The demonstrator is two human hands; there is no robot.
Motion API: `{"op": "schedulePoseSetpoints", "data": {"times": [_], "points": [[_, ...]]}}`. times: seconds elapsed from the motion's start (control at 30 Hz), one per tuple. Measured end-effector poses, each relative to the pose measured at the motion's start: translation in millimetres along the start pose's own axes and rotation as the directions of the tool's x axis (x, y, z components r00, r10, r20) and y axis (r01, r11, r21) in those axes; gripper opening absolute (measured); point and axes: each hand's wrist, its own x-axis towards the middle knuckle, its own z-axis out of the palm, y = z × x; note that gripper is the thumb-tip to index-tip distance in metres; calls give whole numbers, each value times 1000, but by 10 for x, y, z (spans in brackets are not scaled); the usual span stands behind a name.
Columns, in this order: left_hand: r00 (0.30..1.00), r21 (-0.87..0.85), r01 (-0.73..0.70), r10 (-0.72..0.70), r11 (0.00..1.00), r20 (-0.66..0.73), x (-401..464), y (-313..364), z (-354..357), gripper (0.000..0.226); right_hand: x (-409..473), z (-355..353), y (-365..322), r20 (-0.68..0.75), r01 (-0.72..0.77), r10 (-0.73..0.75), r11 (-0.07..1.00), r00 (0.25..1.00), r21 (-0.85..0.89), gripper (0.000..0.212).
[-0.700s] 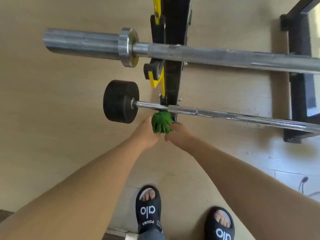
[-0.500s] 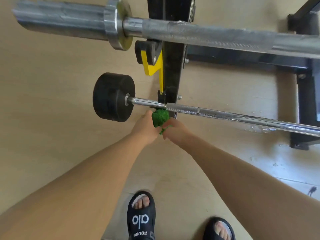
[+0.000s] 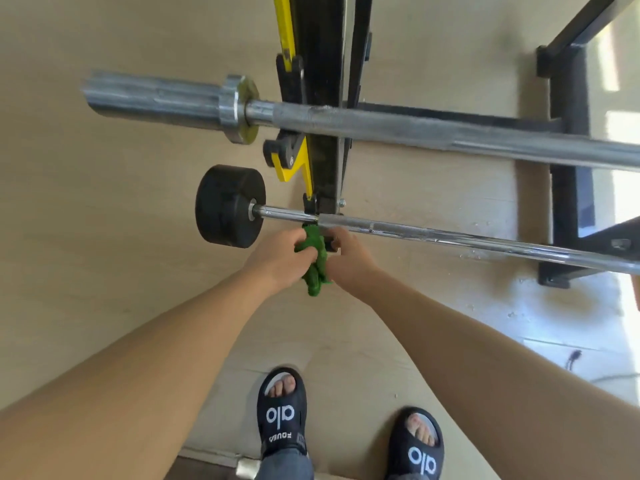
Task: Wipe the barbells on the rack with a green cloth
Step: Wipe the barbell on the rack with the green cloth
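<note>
Two barbells lie across the rack (image 3: 323,64): the thick upper barbell (image 3: 381,128) above the rack's yellow hook (image 3: 292,164), and the thin lower barbell (image 3: 450,237) below that hook. One black weight (image 3: 228,206) sits on the lower barbell's end. One green cloth (image 3: 315,258) hangs just under the lower barbell. Two hands flank it, the left hand (image 3: 277,258) and the right hand (image 3: 349,258). Two black slippers (image 3: 282,414) stand on the floor.
</note>
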Motion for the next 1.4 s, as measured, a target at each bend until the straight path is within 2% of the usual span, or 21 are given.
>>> {"op": "schedulePoseSetpoints", "data": {"times": [0.07,0.2,0.33,0.43,0.53,0.63,0.73,0.87,1.0,1.23,1.3,1.4], "points": [[997,-30,5,-2,1000,81,-275,280,-245,20,-352,-200,-263,49,54,-51,997,998,-60,64],[988,-52,-39,47,998,150,-906,907,-794,16,-1045,-698,-954,121,61,-37,979,992,-197,41],[982,-57,-134,141,989,129,-1596,1527,-1291,20,-1767,-1184,-1658,201,131,-93,973,975,-188,65],[966,-26,-223,224,975,131,-2042,2016,-1743,28,-2349,-1507,-2195,243,189,-112,927,963,-322,58],[937,27,-324,317,946,147,-2425,2504,-2222,35,-2903,-1829,-2669,233,231,-139,872,963,-433,41],[919,64,-382,372,922,132,-2785,2867,-2612,36,-3316,-2112,-2959,144,222,-175,857,974,-465,16],[891,111,-449,435,887,129,-3113,3087,-2896,36,-3656,-2323,-3211,115,257,-231,824,966,-505,24],[870,252,-493,478,833,123,-3327,3246,-3267,31,-4048,-2570,-3578,178,354,-309,741,934,-570,23],[830,498,-543,522,676,196,-3375,3459,-3658,19,-4280,-2834,-3898,226,413,-347,722,910,-556,30],[766,448,-632,599,632,236,-3458,4010,-4456,37,-4624,-3333,-4533,143,391,-382,720,913,-574,35],[722,441,-666,668,601,181,-3422,4142,-4639,39,-4714,-3498,-4734,106,406,-426,717,899,-566,31],[628,508,-703,769,498,116,-3339,4401,-4850,30,-4813,-3740,-4994,29,430,-492,730,870,-531,22]]}}
